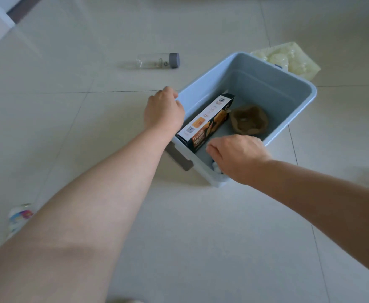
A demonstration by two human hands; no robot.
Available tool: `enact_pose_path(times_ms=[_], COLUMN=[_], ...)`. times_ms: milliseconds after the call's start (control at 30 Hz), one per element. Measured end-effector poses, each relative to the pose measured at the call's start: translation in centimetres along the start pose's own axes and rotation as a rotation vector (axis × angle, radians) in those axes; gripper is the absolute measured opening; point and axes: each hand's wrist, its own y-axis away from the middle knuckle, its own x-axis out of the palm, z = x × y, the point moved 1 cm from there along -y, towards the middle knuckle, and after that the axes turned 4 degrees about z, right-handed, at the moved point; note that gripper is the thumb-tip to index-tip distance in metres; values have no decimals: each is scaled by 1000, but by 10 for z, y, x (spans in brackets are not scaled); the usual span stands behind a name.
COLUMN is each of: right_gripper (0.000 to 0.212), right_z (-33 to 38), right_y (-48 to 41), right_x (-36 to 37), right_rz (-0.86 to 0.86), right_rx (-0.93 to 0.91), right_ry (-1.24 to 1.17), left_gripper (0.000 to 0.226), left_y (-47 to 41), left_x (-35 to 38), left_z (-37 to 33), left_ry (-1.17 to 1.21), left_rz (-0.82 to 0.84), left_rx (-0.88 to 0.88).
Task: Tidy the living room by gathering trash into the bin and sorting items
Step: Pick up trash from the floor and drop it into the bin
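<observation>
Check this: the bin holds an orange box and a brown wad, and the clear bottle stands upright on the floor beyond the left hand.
One thing is wrong: the bottle lies on its side, not upright, as the head view shows. The rest stands: the bin holds an orange box and a brown wad, and the bottle is on the floor beyond the left hand.

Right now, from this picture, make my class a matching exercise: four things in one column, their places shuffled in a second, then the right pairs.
1 clear bottle
2 orange box
3 pale plastic tray
4 left hand

A on the rim of the bin
B on the floor behind the bin
C inside the bin
D lying on the floor left of the bin

Pairs: 1-D, 2-C, 3-B, 4-A
</observation>
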Motion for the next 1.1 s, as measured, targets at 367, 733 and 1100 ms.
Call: enact_pose_path(times_ms=[367, 733, 1100], right_gripper=[37, 17, 39], right_z=[59, 98, 158], right_y=[-29, -45, -62], right_x=[9, 15, 28], right_rz=[73, 106, 162], right_rx=[-59, -142, -247], right_ry=[20, -59, 31], left_gripper=[30, 35, 33], left_y=[4, 68, 93], left_x=[-12, -27, -58], left_z=[103, 241, 326], left_ry=[15, -258, -239], left_rz=[-70, 154, 143], left_rx=[-243, -470, -842])
